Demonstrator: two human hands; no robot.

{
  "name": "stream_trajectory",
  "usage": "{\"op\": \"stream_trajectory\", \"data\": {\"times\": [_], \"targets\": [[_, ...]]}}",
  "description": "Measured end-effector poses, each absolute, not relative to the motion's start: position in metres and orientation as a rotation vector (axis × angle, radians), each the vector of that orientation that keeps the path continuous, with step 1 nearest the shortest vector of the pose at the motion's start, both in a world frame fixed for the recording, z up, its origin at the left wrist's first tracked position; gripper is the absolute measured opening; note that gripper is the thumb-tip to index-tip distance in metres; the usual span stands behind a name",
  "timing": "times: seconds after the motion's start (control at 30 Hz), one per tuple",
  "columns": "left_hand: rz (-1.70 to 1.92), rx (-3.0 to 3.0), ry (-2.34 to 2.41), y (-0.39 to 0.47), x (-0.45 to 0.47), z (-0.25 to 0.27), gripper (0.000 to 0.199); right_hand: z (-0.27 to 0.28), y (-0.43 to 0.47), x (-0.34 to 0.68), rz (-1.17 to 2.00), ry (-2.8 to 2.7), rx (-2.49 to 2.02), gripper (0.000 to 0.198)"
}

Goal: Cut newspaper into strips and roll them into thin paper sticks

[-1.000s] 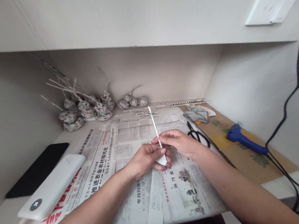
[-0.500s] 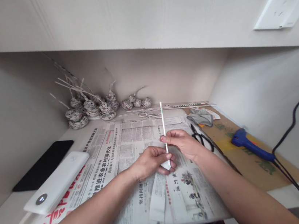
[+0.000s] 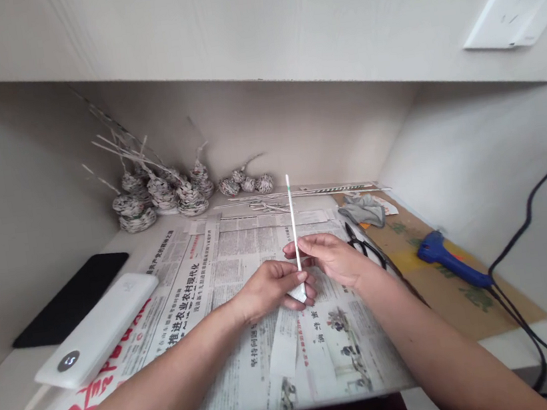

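Note:
A thin white rolled paper tube [image 3: 291,213] stands nearly upright above the newspaper. Its lower end flares into a folded bit of paper strip [image 3: 297,292], which my left hand [image 3: 271,287] pinches between thumb and fingers. From there the loose paper strip [image 3: 283,348] hangs down over the newspaper to the front edge. My right hand [image 3: 333,257] is closed lightly around the tube just above my left hand, its fingertips behind the tube. Printed newspaper [image 3: 221,346] covers the table beneath both hands.
Woven paper gourd shapes [image 3: 161,194] and small balls [image 3: 248,184] stand at the back, near thin paper sticks [image 3: 302,193]. Rightward lie black scissors [image 3: 364,245], a grey glove [image 3: 362,211], cardboard [image 3: 509,308] and a corded blue glue gun [image 3: 452,262]. Left: white power bank [image 3: 98,329], black pad [image 3: 71,299].
My right hand's fingers have shifted around the tube, their tips now behind it. The whole view has drifted slightly, with hands and tube a little higher and further left.

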State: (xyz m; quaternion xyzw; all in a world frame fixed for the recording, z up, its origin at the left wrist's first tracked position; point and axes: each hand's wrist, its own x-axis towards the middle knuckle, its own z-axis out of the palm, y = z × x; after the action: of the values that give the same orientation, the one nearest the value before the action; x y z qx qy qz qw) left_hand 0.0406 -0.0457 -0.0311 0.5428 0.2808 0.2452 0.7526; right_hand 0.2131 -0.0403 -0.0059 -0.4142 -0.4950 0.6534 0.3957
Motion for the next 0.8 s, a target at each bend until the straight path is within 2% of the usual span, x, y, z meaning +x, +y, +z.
{"op": "stream_trajectory", "data": {"times": [0.07, 0.2, 0.37, 0.53, 0.67, 0.8], "targets": [[0.521, 1.199, 0.613, -0.0465, 0.0406, -0.0307, 0.036, -0.0073, -0.0391, 0.2138, 1.677, -1.243, -1.047, 0.035], [0.505, 1.228, 0.613, -0.047, 0.0406, -0.0322, 0.036, -0.0086, -0.0379, 0.2143, 1.488, -1.171, -1.046, 0.025], [0.514, 1.219, 0.65, -0.0459, 0.0409, -0.033, 0.039, -0.0064, -0.0417, 0.2151, 1.73, -1.316, -1.015, 0.035], [0.505, 1.212, 0.643, -0.0458, 0.0407, -0.0308, 0.039, -0.0065, -0.0402, 0.2163, 1.47, -1.271, -1.058, 0.028], [0.512, 1.186, 0.616, -0.0452, 0.04, -0.0314, 0.038, -0.006, -0.0405, 0.218, 1.734, -1.364, -1.012, 0.037], [0.493, 1.19, 0.594, -0.0461, 0.0397, -0.0328, 0.036, -0.0069, -0.0382, 0.2169, 1.522, -1.278, -1.058, 0.026]]}}
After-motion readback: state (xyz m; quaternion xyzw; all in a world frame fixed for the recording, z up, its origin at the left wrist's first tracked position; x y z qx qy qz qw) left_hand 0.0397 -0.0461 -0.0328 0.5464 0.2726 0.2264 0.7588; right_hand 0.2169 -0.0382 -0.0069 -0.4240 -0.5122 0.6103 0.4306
